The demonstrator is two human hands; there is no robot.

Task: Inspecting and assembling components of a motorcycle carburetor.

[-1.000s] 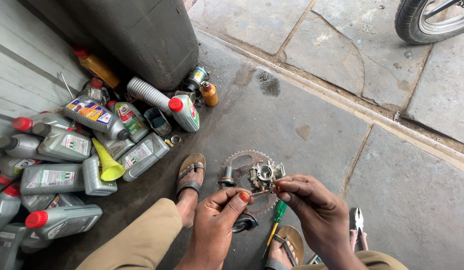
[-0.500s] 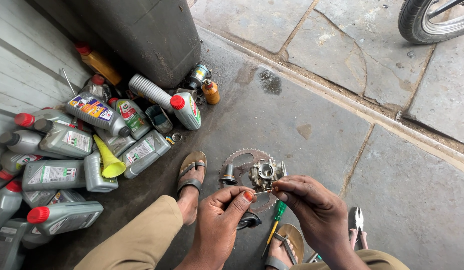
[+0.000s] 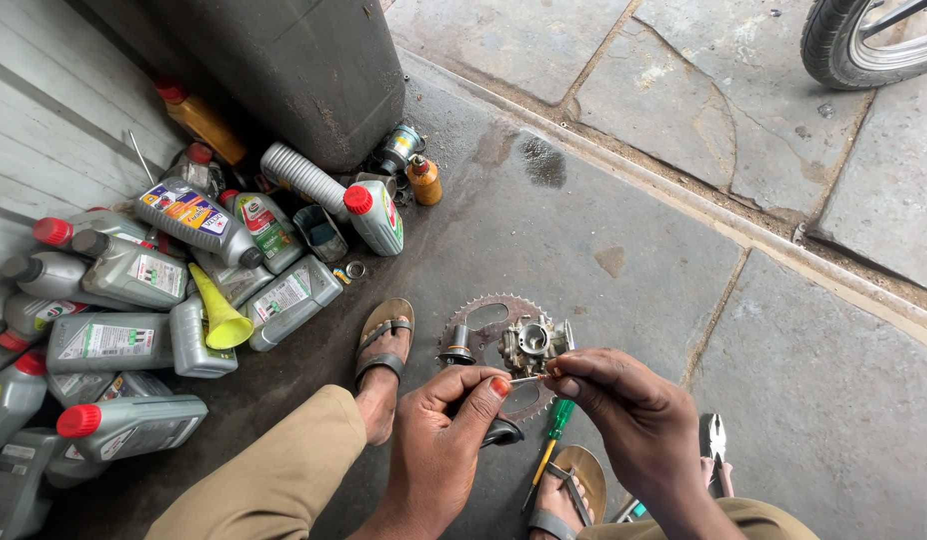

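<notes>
Head view: my left hand [image 3: 439, 440] and right hand [image 3: 624, 415] both pinch a thin stiff metal pin [image 3: 529, 379] — light, slippery, I judge — above the grey metal carburettor [image 3: 532, 343]

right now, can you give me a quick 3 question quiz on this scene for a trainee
1. True or false: the left hand and right hand pinch a thin metal pin between their fingertips.
2. What does the carburettor rest on? A) a toothed sprocket B) a yellow funnel C) a grey bottle
3. Fill in: the screwdriver on the ground below the hands has a ____ handle.

Key: 1 true; 2 A; 3 green
</notes>
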